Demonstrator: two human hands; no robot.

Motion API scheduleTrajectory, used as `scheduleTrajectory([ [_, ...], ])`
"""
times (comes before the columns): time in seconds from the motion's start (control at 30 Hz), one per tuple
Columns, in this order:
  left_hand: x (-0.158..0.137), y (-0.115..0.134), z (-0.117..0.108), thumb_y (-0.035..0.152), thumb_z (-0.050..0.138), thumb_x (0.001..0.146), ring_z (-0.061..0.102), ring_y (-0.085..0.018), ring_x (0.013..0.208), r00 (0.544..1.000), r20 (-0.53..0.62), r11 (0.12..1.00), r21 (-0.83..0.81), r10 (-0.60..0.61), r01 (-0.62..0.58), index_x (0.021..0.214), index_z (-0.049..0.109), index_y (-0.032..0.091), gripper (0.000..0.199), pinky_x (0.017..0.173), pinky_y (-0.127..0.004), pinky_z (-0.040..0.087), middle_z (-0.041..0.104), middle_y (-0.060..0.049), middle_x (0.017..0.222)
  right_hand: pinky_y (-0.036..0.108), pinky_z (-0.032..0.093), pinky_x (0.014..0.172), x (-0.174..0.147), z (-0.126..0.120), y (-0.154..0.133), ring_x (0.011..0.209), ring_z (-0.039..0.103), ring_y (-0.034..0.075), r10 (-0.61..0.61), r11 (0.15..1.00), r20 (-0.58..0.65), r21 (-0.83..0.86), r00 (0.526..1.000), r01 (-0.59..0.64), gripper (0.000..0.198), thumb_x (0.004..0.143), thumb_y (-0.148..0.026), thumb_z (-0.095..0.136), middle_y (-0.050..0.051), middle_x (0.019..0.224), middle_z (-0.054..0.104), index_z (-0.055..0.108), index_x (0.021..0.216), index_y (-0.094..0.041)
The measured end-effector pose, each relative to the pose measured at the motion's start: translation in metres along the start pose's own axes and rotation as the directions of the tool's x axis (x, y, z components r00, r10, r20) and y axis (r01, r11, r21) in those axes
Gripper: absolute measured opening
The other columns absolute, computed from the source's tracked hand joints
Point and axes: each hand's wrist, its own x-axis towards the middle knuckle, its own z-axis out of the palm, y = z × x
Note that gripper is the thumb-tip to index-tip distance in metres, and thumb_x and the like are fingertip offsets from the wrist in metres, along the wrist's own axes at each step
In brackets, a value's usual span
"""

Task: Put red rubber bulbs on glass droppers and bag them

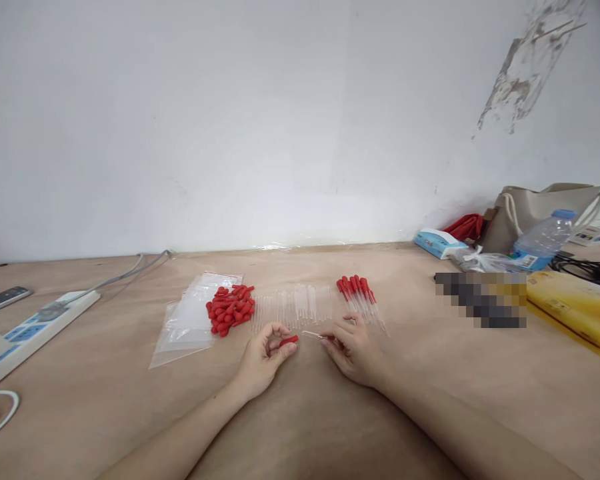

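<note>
Between thumb and fingers, my left hand [264, 357] grips a red rubber bulb [289, 340], its open end facing right. My right hand [353, 350] pinches a clear glass dropper tube [312, 335], which points left toward the bulb; a small gap separates the two. Beyond my left hand lies a pile of red rubber bulbs [231, 309] on clear plastic bags [187, 323]. A row of clear dropper tubes [295, 305] is spread out past both hands. Several droppers fitted with red bulbs [360, 293] lie side by side just beyond my right hand.
A power strip [40, 330] with a grey cable and a phone [3, 300] lie at left. On the right are a blue box [439, 243], a plastic bottle [547, 240], a beige bag [535, 207], black cables [593, 270] and a yellow package [573, 307]. A white wall [260, 120] stands behind.
</note>
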Motion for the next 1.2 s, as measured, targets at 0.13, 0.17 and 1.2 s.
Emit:
scheduleTrajectory([
  [0.13, 0.001, -0.001, -0.001, 0.031, 0.059, 0.076, 0.060, -0.016, 0.085, 1.000, 0.026, 0.999, 0.039, 0.001, -0.002, 0.095, 0.052, 0.016, 0.026, 0.074, -0.027, 0.046, 0.063, -0.005, 0.091, 0.036, 0.028, 0.086, 0.001, 0.000, -0.001, 0.065, 0.053, 0.011, -0.029, 0.999, 0.043, 0.015, 0.999, 0.028, 0.017, 0.085, -0.022, 0.041, 0.001, 0.072, 0.062, 0.057, 0.087, -0.019],
  [0.17, 0.001, -0.002, -0.002, 0.031, 0.059, 0.076, 0.060, -0.017, 0.088, 0.999, 0.036, 0.998, 0.058, 0.005, -0.007, 0.098, 0.053, 0.016, 0.027, 0.077, -0.029, 0.046, 0.063, -0.006, 0.094, 0.036, 0.029, 0.085, 0.001, 0.000, -0.001, 0.066, 0.054, 0.011, -0.039, 0.999, 0.064, 0.027, 0.997, 0.037, 0.017, 0.085, -0.022, 0.041, 0.001, 0.072, 0.062, 0.058, 0.088, -0.019],
  [1.2, -0.004, 0.011, -0.002, 0.022, 0.048, 0.085, 0.058, -0.013, 0.084, 0.915, 0.202, 0.716, 0.572, 0.349, -0.400, 0.094, 0.063, 0.020, 0.018, 0.075, -0.024, 0.046, 0.063, -0.003, 0.092, 0.030, 0.021, 0.069, 0.008, -0.001, -0.013, 0.061, 0.046, 0.011, -0.161, 0.975, 0.151, -0.127, 0.975, 0.181, 0.019, 0.085, -0.019, 0.040, 0.000, 0.067, 0.060, 0.059, 0.081, -0.018],
])
